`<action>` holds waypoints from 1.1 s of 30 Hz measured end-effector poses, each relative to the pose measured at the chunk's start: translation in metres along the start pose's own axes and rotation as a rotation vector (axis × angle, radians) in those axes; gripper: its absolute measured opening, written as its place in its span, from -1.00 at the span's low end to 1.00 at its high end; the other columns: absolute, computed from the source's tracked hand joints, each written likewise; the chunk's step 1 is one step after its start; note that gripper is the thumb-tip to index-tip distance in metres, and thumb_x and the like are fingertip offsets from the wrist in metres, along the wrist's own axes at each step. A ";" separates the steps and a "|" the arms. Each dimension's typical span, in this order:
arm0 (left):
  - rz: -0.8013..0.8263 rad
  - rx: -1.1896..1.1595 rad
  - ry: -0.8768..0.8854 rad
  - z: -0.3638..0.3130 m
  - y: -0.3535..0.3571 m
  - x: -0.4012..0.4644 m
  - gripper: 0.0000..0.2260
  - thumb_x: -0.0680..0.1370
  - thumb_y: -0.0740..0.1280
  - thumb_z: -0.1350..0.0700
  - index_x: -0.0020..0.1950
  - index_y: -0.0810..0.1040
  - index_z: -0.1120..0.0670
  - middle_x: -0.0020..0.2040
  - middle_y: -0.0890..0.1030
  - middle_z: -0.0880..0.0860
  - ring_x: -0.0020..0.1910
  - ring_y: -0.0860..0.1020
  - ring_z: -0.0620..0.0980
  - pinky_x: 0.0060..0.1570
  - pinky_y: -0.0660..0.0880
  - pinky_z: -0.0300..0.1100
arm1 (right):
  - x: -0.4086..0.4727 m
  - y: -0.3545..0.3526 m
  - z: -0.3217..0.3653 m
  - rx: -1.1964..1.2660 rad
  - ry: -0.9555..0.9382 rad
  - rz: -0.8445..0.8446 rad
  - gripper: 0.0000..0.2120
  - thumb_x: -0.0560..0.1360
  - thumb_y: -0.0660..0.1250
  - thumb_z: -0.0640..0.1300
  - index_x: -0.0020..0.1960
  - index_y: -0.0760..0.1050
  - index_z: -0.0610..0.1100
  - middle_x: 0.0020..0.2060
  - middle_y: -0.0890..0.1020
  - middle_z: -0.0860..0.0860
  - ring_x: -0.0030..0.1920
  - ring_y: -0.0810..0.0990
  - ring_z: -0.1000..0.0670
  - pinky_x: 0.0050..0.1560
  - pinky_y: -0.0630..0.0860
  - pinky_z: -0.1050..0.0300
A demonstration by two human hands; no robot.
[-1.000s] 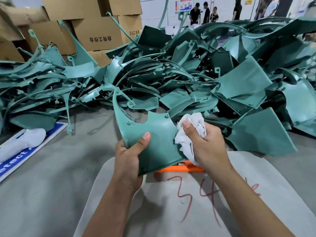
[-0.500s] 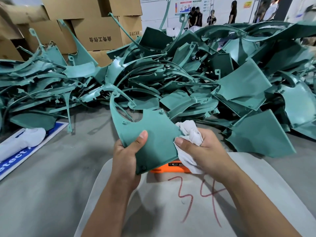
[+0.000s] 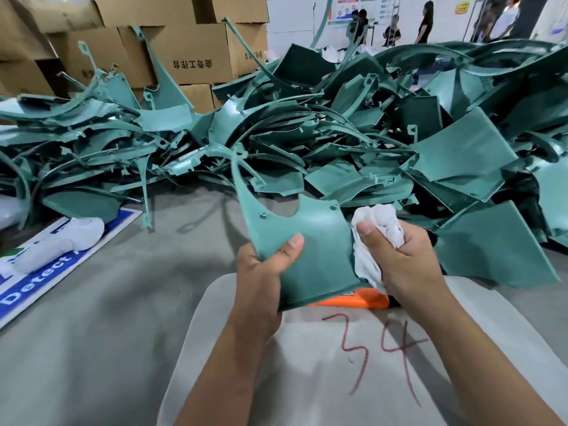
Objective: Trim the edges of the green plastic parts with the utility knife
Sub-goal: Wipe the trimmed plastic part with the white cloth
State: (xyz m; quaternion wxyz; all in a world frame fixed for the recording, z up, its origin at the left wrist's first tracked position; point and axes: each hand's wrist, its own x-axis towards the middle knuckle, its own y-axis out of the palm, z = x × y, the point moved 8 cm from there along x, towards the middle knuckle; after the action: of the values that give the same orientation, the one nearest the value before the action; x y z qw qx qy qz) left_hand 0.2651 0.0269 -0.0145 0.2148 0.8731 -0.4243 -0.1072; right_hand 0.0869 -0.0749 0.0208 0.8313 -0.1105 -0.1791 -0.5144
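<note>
My left hand (image 3: 261, 272) grips a curved green plastic part (image 3: 313, 238) by its left edge, thumb on the front face. The part has a long thin arm rising up to the left. My right hand (image 3: 399, 259) holds a crumpled white cloth (image 3: 378, 226) against the part's right edge. An orange utility knife (image 3: 359, 298) lies on the white surface just under the part, mostly hidden by it and by my right hand.
A big heap of green plastic parts (image 3: 338, 133) fills the floor ahead. Cardboard boxes (image 3: 190, 56) stand at the back left. A white board marked 34 (image 3: 384, 348) lies under my arms. A blue sign (image 3: 46, 269) lies at the left. People stand far back.
The part has tilted and shifted slightly between my hands. My right hand with the cloth has slid down along the part's right edge.
</note>
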 end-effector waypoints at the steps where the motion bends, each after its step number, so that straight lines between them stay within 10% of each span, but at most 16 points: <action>1: -0.041 -0.066 0.011 -0.003 -0.003 0.000 -0.70 0.36 0.55 0.13 0.07 0.69 0.08 0.02 0.75 0.12 -0.05 0.74 0.13 -0.15 0.66 -0.01 | 0.000 0.005 0.001 0.008 0.000 0.023 -0.60 0.60 0.39 0.02 -0.35 0.37 -0.02 -0.46 0.35 0.15 -0.46 0.31 0.13 -0.42 0.32 0.30; 10: -0.167 -0.354 0.005 -0.008 -0.007 0.000 -0.53 0.53 0.45 0.06 0.40 0.48 0.15 0.22 0.68 0.15 0.17 0.68 0.18 0.09 0.64 0.13 | -0.027 0.063 0.000 0.099 0.084 0.271 -0.66 0.68 0.34 -0.09 -0.25 0.57 -0.17 -0.43 0.63 -0.06 -0.39 0.62 -0.04 -0.30 0.55 0.11; 17: 0.059 -0.195 -0.022 -0.005 0.014 -0.005 -0.53 0.44 0.45 0.10 0.35 0.56 0.14 0.21 0.69 0.14 0.16 0.68 0.16 0.01 0.66 0.01 | -0.015 0.017 -0.014 0.246 0.117 -0.184 -0.69 0.55 0.35 0.32 -0.08 0.66 0.10 -0.16 0.75 0.04 -0.12 0.73 0.09 -0.17 0.59 0.29; 21: 0.237 0.237 0.114 -0.005 0.022 -0.012 -0.67 0.47 0.50 0.13 0.23 0.68 0.04 0.15 0.73 0.04 0.15 0.69 0.07 0.11 0.64 -0.07 | -0.010 0.002 -0.021 0.247 0.133 -0.276 -0.68 0.59 0.35 0.22 0.11 0.66 0.00 0.04 0.77 -0.05 0.08 0.75 -0.06 -0.01 0.67 0.12; 25: 0.306 0.363 0.144 -0.011 0.026 -0.011 -0.77 0.41 0.52 0.00 0.02 0.71 0.02 -0.07 0.68 0.26 -0.29 0.53 0.20 -0.36 0.49 -0.04 | -0.013 -0.015 -0.022 0.206 0.132 -0.448 -0.54 0.55 0.35 0.28 0.04 0.61 -0.13 -0.02 0.74 -0.17 0.06 0.72 -0.26 0.14 0.65 -0.30; 33: 0.237 0.211 0.194 -0.012 0.030 -0.013 -0.80 0.45 0.51 0.05 0.07 0.73 -0.11 -0.03 0.75 0.03 -0.26 0.69 0.00 -0.33 0.59 -0.15 | -0.019 0.011 -0.021 0.198 0.137 -0.315 -0.57 0.60 0.34 0.23 0.07 0.62 -0.16 -0.08 0.74 -0.21 -0.05 0.76 -0.13 -0.14 0.68 -0.14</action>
State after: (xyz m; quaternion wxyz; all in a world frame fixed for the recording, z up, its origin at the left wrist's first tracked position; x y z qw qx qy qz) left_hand 0.2409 0.0236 0.0098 0.1732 0.8409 -0.5104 0.0483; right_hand 0.0927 -0.0622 -0.0058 0.7575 0.0365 -0.1871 -0.6244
